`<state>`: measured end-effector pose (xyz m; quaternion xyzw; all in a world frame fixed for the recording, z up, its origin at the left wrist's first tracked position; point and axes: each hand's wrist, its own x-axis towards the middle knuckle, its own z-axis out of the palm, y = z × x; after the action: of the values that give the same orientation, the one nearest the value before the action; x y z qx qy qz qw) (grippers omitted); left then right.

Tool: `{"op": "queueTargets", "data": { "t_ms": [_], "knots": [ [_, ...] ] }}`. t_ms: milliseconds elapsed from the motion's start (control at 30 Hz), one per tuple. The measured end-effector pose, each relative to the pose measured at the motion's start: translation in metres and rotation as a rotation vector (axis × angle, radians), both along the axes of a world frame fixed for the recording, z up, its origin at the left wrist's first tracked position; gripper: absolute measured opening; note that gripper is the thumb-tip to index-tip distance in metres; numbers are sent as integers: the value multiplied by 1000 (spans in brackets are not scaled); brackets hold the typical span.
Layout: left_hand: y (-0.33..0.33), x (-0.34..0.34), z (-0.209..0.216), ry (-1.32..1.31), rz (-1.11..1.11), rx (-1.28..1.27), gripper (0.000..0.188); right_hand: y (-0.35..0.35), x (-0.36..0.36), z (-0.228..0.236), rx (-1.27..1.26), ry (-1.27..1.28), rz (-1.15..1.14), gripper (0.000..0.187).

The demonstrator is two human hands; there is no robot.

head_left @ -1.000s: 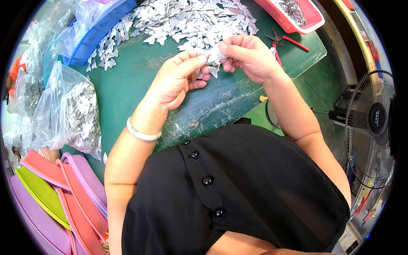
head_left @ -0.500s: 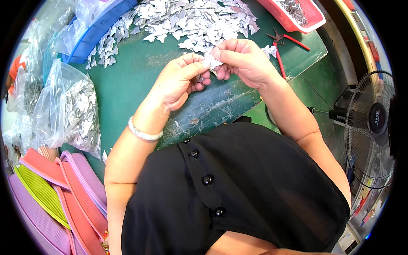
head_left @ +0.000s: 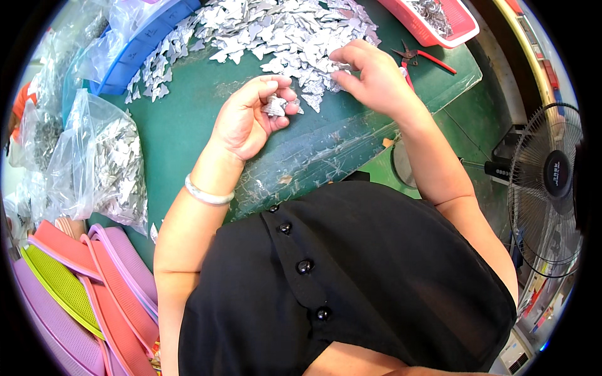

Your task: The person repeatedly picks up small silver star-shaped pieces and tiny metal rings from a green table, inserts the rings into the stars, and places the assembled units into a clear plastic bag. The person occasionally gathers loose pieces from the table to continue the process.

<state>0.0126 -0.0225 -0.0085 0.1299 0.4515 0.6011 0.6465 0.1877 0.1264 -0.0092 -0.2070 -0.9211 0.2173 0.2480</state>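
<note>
My left hand (head_left: 241,125) is curled palm-up over the green table (head_left: 188,131), its fingers closed round a few small silver metal pieces (head_left: 274,106) that look butterfly-shaped. At the near right edge of a big pile of similar silver pieces (head_left: 276,31), my right hand (head_left: 379,78) hovers with thumb and forefinger apart. Nothing shows between those fingers, though the other fingertips are partly hidden. Beside the right hand lie red-handled cutting pliers (head_left: 436,61), one handle partly covered by the hand.
A blue bin (head_left: 141,50) borders the pile at left, with a clear bag of silver pieces (head_left: 119,163) nearer. Stacked plastic baskets (head_left: 94,282) fill the lower left. A pink basket with metal bits (head_left: 464,25) stands far right. A black fan (head_left: 555,175) is at right.
My hands were together, fingertips on a silver piece. They have parted: the right has moved right and up to the pile, opening, while the left has drawn slightly left, keeping pieces.
</note>
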Motion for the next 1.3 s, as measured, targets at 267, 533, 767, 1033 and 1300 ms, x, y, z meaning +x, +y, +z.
{"op": "queueTargets", "data": {
  "t_ms": [267, 533, 767, 1033, 1300],
  "knots": [
    [10, -1, -11, 791, 25, -72, 15, -6, -10, -5, 182, -56, -37, 24],
    [4, 5, -1, 1355, -274, -134, 35, -3, -13, -10, 241, 45, 53, 12],
    [10, 14, 9, 1475, -381, -220, 32, 3, -9, -15, 252, 33, 81, 10],
    [13, 12, 8, 1401, -464, -253, 27, -4, -9, -8, 190, 36, 71, 14],
    [9, 14, 10, 1492, -413, -130, 30, -7, -9, -6, 221, -8, 102, 8]
  ]
}}
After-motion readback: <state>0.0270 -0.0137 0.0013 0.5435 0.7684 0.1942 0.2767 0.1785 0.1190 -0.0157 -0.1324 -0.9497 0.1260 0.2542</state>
